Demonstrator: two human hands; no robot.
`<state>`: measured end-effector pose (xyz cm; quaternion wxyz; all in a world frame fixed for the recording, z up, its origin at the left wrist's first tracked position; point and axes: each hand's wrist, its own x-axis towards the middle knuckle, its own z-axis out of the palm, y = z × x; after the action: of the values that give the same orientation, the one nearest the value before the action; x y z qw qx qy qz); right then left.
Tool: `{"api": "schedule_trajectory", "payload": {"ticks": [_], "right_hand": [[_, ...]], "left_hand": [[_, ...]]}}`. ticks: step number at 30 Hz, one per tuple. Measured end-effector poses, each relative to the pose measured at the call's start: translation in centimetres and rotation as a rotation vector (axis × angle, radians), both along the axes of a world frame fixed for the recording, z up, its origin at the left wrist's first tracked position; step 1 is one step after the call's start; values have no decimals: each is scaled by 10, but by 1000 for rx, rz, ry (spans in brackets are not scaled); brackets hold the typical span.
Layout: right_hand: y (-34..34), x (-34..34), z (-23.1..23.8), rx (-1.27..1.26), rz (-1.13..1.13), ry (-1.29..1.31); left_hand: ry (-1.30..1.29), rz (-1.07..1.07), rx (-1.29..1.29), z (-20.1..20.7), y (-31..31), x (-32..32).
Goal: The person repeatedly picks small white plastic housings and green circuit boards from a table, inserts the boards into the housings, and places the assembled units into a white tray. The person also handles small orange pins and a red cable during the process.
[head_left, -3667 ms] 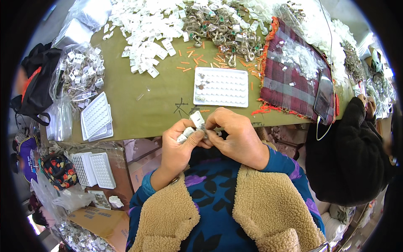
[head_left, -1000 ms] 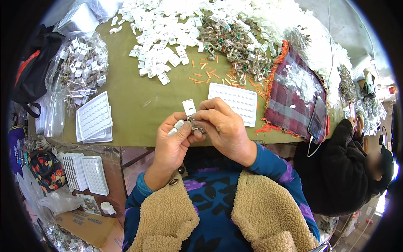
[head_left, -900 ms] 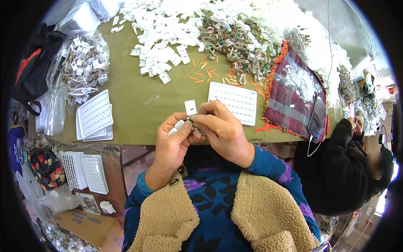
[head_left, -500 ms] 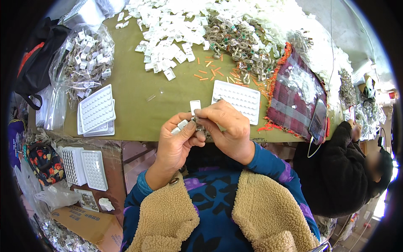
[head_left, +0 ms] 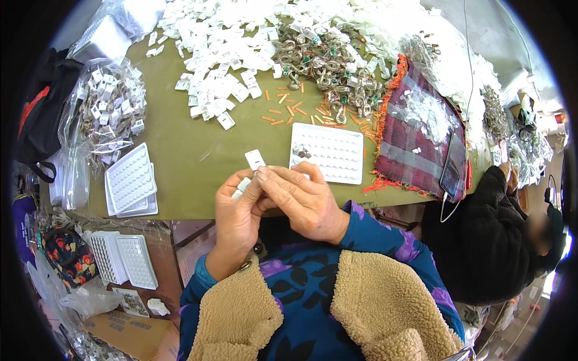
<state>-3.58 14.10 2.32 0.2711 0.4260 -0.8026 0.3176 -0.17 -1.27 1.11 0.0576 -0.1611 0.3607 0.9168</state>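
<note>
Near the table's front edge my two hands meet, fingers closed together. Between the fingertips of my right hand (head_left: pixel 307 201) and my left hand, a small white plastic tag (head_left: pixel 254 158) sticks up. My left hand (head_left: pixel 236 219) also keeps white plastic pieces (head_left: pixel 242 185) tucked in its curled fingers. Whatever joins the tag lower down is hidden by the fingers. Just beyond my right hand lies a white dimpled tray (head_left: pixel 337 174), with a few small dark bits in its left part.
Loose white tags (head_left: pixel 226 90), a metal clasp heap (head_left: pixel 331 66) and orange strips (head_left: pixel 295 108) cover the far table. A bag of tagged pieces (head_left: pixel 111 108) and stacked trays (head_left: pixel 132 180) lie left. Right are a plaid cloth (head_left: pixel 397 153), a phone (head_left: pixel 451 168) and another person (head_left: pixel 487 240).
My hands have shifted slightly left, still together. The tag now tilts left, and small dark bits show in the tray where my right hand covered it before.
</note>
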Motion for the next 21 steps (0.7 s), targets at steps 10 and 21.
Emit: {"api": "schedule_trajectory", "payload": {"ticks": [10, 21], "right_hand": [[35, -36, -3, -54, -324, -446], [21, -39, -5, 120, -317, -256]], "left_hand": [[40, -146, -77, -2, -9, -10], [34, -133, -35, 0, -6, -13]]}}
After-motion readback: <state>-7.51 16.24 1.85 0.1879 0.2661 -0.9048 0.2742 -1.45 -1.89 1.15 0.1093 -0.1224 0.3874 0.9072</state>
